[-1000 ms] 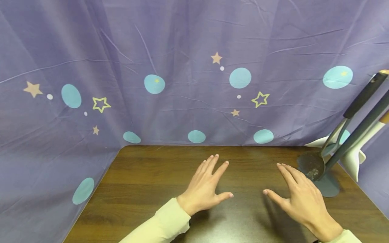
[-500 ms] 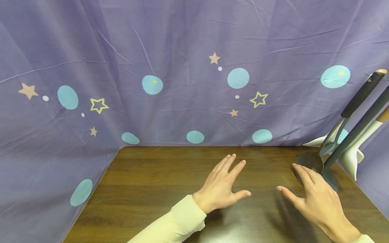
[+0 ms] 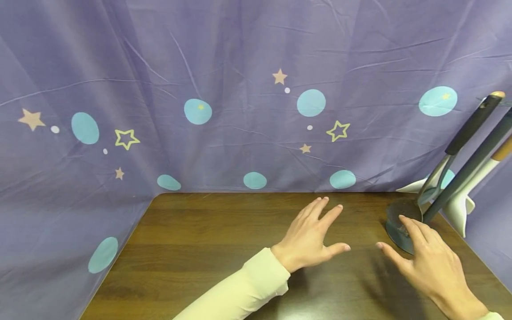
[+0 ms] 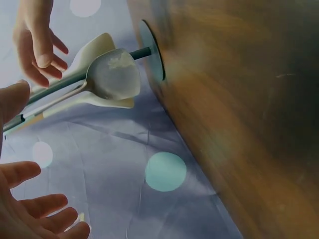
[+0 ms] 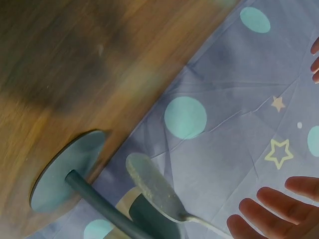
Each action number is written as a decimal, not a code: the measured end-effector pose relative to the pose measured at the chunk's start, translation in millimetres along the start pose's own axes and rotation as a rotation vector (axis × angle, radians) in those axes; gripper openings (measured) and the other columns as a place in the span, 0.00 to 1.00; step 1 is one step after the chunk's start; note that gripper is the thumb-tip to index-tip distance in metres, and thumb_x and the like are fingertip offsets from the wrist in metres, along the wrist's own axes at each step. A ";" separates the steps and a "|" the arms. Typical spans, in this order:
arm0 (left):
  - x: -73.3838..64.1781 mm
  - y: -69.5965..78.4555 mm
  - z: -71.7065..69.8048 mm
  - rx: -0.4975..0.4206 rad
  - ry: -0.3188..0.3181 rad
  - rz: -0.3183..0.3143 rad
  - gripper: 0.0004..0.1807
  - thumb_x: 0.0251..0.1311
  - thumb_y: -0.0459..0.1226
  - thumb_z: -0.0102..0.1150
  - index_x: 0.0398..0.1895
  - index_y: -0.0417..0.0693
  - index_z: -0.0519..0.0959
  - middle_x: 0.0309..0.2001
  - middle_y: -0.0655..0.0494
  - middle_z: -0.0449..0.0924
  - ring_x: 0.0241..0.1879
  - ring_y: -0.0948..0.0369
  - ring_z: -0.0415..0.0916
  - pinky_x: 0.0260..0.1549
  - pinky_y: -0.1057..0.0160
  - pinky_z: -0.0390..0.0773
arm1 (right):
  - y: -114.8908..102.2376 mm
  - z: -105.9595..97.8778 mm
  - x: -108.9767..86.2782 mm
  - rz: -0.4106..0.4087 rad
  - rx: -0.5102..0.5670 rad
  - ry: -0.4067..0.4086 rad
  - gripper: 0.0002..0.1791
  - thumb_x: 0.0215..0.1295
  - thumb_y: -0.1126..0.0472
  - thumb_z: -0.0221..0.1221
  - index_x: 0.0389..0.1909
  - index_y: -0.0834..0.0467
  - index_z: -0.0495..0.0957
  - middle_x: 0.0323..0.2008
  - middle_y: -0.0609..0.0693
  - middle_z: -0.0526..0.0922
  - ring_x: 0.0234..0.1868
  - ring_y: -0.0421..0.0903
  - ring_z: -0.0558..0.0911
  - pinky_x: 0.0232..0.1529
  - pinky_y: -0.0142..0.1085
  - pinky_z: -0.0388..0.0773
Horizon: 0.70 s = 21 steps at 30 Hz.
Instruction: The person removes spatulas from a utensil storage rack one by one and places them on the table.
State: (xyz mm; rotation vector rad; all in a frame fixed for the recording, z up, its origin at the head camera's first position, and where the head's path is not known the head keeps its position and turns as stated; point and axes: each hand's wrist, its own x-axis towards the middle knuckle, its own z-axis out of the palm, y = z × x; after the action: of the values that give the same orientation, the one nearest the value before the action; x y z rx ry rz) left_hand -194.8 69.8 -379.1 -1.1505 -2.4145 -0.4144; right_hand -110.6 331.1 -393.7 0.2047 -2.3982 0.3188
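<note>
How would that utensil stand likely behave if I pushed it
The utensil stand might tip if pushed high, with bulky utensils clustered around its tall pole. Pushed low, it may slide, since the round base is flat. The pole seems stiff, running straight.

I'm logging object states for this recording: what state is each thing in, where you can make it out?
Left hand: spread, holding nothing.
Right hand: spread, holding nothing.
Utensil stand: upright on the table.
Black-handled utensil: hanging, head marked with pale patches.
White utensil: hanging.
Backdrop cloth: hanging, creased.
</note>
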 end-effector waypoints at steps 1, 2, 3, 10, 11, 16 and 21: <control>2.5 1.1 0.2 0.002 -0.004 0.008 0.45 0.53 0.67 0.54 0.71 0.56 0.60 0.69 0.47 0.60 0.70 0.52 0.54 0.67 0.56 0.58 | 1.2 -0.9 -0.3 0.019 0.009 -0.011 0.47 0.42 0.41 0.72 0.61 0.62 0.69 0.52 0.67 0.75 0.46 0.68 0.75 0.27 0.63 0.75; 5.2 2.3 0.4 0.005 -0.008 0.016 0.45 0.53 0.67 0.54 0.71 0.56 0.60 0.69 0.48 0.59 0.70 0.52 0.55 0.67 0.57 0.58 | 2.5 -1.9 -0.4 0.037 0.015 -0.023 0.47 0.44 0.42 0.72 0.61 0.63 0.68 0.52 0.68 0.74 0.45 0.69 0.75 0.26 0.63 0.75; 8.0 3.5 0.3 0.009 -0.014 0.022 0.45 0.54 0.67 0.54 0.71 0.56 0.60 0.70 0.49 0.59 0.70 0.52 0.55 0.67 0.57 0.58 | 4.0 -2.5 -1.0 0.056 0.022 -0.035 0.46 0.46 0.42 0.71 0.61 0.63 0.68 0.52 0.69 0.74 0.45 0.70 0.75 0.26 0.64 0.75; 29.7 14.6 -1.0 0.010 -0.022 0.053 0.45 0.54 0.67 0.54 0.71 0.56 0.60 0.69 0.52 0.59 0.69 0.54 0.57 0.67 0.60 0.57 | 21.9 -2.2 -6.4 0.148 0.052 -0.023 0.40 0.51 0.46 0.69 0.60 0.64 0.69 0.51 0.70 0.74 0.45 0.71 0.74 0.29 0.67 0.72; 32.1 16.5 -0.4 0.010 -0.027 0.056 0.45 0.54 0.67 0.53 0.71 0.57 0.59 0.69 0.52 0.59 0.69 0.55 0.57 0.67 0.61 0.56 | 25.6 -2.2 -6.7 0.147 0.049 -0.023 0.40 0.52 0.47 0.69 0.60 0.65 0.68 0.50 0.72 0.74 0.45 0.72 0.73 0.29 0.67 0.72; 42.0 26.9 3.5 0.018 -0.046 0.071 0.45 0.55 0.68 0.52 0.72 0.58 0.58 0.69 0.53 0.60 0.69 0.56 0.56 0.68 0.62 0.55 | 40.2 -5.1 -7.6 0.201 0.030 -0.095 0.40 0.58 0.46 0.65 0.61 0.69 0.64 0.53 0.76 0.70 0.45 0.77 0.71 0.30 0.68 0.71; 52.1 36.4 7.1 0.029 -0.040 0.089 0.44 0.55 0.68 0.52 0.71 0.57 0.59 0.68 0.54 0.62 0.68 0.57 0.58 0.66 0.64 0.57 | 47.3 -7.5 -7.5 0.247 0.025 -0.112 0.38 0.60 0.47 0.62 0.60 0.71 0.65 0.52 0.77 0.70 0.43 0.77 0.72 0.30 0.67 0.71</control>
State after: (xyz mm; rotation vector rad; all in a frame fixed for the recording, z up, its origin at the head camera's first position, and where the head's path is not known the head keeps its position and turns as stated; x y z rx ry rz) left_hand -197.2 129.5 -356.2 -1.2595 -2.3850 -0.3299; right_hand -111.3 379.0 -401.4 -0.0652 -2.5349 0.4620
